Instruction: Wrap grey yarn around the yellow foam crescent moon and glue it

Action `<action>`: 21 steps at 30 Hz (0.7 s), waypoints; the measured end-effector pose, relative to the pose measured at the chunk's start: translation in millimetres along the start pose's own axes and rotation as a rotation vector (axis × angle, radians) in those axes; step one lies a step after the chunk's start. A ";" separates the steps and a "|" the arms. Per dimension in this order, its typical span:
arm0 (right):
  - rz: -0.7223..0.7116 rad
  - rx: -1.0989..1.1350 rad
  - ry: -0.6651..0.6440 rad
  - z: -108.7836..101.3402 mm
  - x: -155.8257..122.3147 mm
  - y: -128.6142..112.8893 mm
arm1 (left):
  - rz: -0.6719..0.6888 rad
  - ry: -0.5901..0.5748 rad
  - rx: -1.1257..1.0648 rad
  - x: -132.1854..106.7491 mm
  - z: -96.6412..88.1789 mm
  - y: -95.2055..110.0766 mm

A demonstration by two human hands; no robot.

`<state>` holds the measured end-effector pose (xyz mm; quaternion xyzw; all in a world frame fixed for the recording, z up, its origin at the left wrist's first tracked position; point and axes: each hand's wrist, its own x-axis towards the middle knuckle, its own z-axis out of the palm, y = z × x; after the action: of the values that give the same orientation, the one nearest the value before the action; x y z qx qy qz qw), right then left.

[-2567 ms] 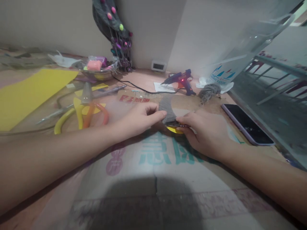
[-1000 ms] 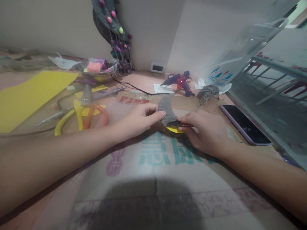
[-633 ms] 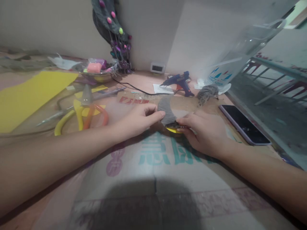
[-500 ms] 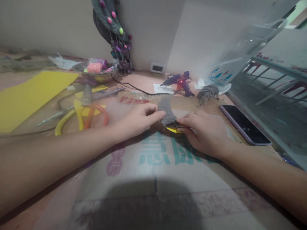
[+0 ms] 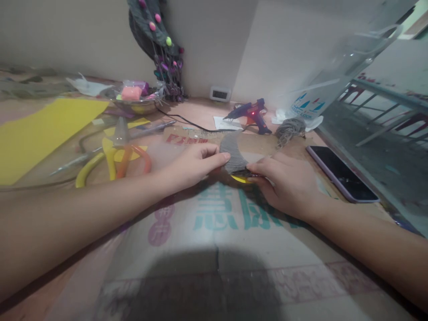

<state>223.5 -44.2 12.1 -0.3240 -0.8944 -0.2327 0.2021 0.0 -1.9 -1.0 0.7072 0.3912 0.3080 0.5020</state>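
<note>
A curved piece wrapped in grey twine (image 5: 232, 154), with yellow (image 5: 240, 179) showing at its near end, lies on a flattened cardboard sheet (image 5: 214, 240). My left hand (image 5: 190, 165) pinches the piece's left edge between thumb and fingers. My right hand (image 5: 287, 185) is closed on its near end, fingertips pressed where the twine wrapping stops. Twine runs from under my right hand back to a grey ball of twine (image 5: 289, 128) on the far right.
A blue glue gun (image 5: 250, 113) with a red light rests at the back on white paper. A phone (image 5: 341, 173) lies at the right. Yellow and orange handled pliers (image 5: 113, 156), yellow foam sheet (image 5: 40, 133) and a bowl of coloured bits (image 5: 135, 98) are left.
Almost nothing moved. Both hands stay on the twine-wrapped piece; the fingertips of my right hand shifted slightly along its near end.
</note>
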 end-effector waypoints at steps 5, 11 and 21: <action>-0.014 -0.007 0.009 -0.4 0.9 -0.4 | -0.015 -0.004 -0.013 -0.1 0.6 0.3; -0.006 -0.028 -0.011 0.0 0.9 -0.2 | 0.009 -0.015 -0.025 0.4 0.2 -1.6; 0.028 0.013 -0.039 2.7 -3.8 1.6 | 0.032 -0.018 -0.007 1.1 0.1 -1.9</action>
<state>226.6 -43.5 8.4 -0.3396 -0.8951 -0.2175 0.1903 0.2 -0.6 -2.8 0.7142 0.3743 0.3112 0.5030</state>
